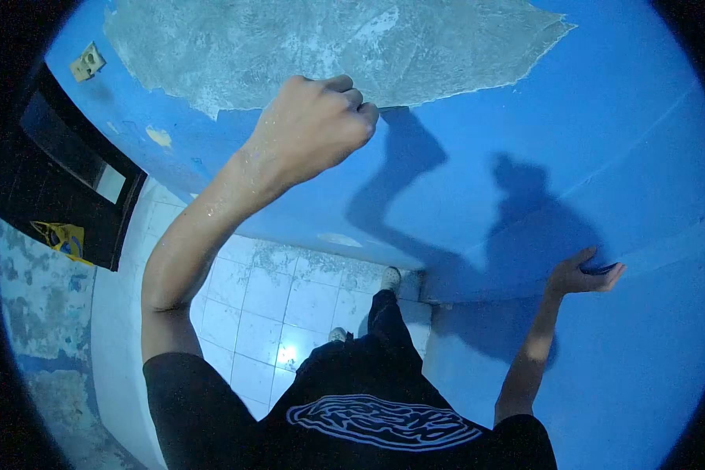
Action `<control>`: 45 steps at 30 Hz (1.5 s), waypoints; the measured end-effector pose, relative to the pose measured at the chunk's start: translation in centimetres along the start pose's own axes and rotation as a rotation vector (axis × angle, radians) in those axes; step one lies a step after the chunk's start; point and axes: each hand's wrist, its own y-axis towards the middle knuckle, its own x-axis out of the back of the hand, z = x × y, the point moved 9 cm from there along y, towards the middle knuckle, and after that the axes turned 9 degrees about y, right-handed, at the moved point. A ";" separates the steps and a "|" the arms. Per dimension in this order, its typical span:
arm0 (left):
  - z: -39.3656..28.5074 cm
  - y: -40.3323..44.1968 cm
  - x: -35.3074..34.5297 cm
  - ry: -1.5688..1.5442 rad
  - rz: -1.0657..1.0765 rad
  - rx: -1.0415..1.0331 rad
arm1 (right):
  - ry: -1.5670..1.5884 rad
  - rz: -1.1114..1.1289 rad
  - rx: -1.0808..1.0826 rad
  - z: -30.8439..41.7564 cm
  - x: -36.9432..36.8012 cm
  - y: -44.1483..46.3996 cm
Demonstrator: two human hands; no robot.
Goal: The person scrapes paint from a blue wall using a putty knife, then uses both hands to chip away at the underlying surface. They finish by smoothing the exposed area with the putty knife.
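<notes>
My left hand (317, 125) is closed in a fist in front of the lower edge of a bare grey plaster patch (329, 47) on the blue wall (478, 133). What it grips, if anything, is hidden behind the fingers; a thin dark edge shows just right of the knuckles. Lower right, my right hand (586, 274) is raised close to the wall, its thumb apart from the fingers and a dark area between them. White specks dot my left forearm.
Pale floor tiles (258, 337) lie below, around my feet. A dark piece of furniture or doorway (47, 180) with a yellow item (66, 239) stands at left. A socket plate (88, 63) sits on the wall, upper left. Shadows fall on the wall.
</notes>
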 end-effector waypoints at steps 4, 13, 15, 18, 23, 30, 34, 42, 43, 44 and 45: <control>0.7 -0.7 0.4 -0.014 -0.050 0.034 | 0.014 -0.030 -0.007 -0.6 -0.3 0.0; 0.4 -1.1 0.4 -0.021 -0.002 0.040 | -0.029 -0.002 -0.024 -0.1 0.0 0.0; -0.8 -0.7 -1.5 0.003 0.025 -0.065 | 0.014 -0.023 0.006 0.5 0.2 0.2; -1.8 -4.6 -3.5 -0.185 0.085 -0.034 | 0.027 -0.030 0.034 0.9 0.5 0.3; -9.9 -20.4 -14.3 -0.781 0.397 0.563 | 0.177 0.190 -0.213 2.1 2.3 -4.2; -27.0 -33.0 -14.1 -1.656 0.684 1.286 | 0.919 1.195 -0.287 22.9 4.5 -21.4; -26.1 -32.9 -12.2 -1.617 0.572 1.301 | 1.177 1.330 -0.208 32.1 6.9 -21.6; -18.0 -29.0 -9.4 -1.433 0.363 1.233 | 1.336 1.525 0.115 36.8 6.1 -23.0; -17.5 -28.8 -9.6 -1.411 0.403 1.252 | 1.310 1.501 0.122 36.3 5.3 -22.6; -17.2 -28.8 -10.1 -1.395 0.401 1.273 | 1.330 1.436 0.130 36.0 4.7 -21.8; -16.9 -28.1 -10.2 -1.394 0.403 1.269 | 1.330 1.434 0.126 35.7 4.3 -22.2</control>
